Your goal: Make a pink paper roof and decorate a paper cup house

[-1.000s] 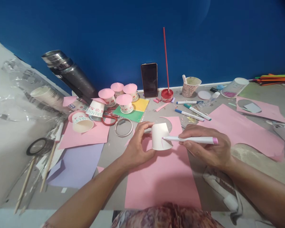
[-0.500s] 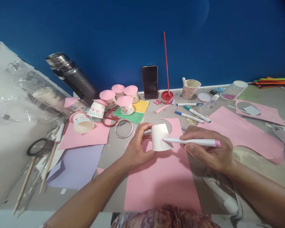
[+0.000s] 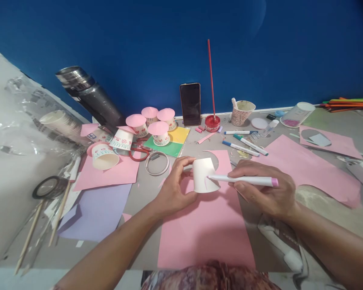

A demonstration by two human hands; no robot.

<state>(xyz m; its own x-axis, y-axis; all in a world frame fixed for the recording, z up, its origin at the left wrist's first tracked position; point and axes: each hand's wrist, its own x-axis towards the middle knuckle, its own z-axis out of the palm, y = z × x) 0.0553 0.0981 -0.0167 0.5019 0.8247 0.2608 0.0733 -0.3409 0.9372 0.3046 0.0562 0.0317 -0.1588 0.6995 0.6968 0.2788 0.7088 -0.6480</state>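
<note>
My left hand (image 3: 177, 187) is closed around the left side of a small white paper cup (image 3: 202, 173), which is upside down over a pink sheet (image 3: 205, 237). In my right hand (image 3: 264, 187) is a white marker (image 3: 248, 179) with a pink end, held almost level. Its tip touches the side of the cup, beside a thin curved pink line. Behind my left hand lies a roll of tape (image 3: 157, 174). Several cups with pink paper roofs (image 3: 158, 128) and drawn patterns stand or lie at the back left.
A phone (image 3: 190, 104) leans on the blue wall beside a red pot (image 3: 212, 124) with a stick. Several markers (image 3: 240, 148) lie behind my right hand. At left are a black flask (image 3: 92, 96), scissors (image 3: 140, 154) and a purple sheet (image 3: 98, 213).
The marker tip stays on the cup, and the pink line looks slightly longer and more curved. My right hand has shifted a little to the left; the left hand keeps its hold.
</note>
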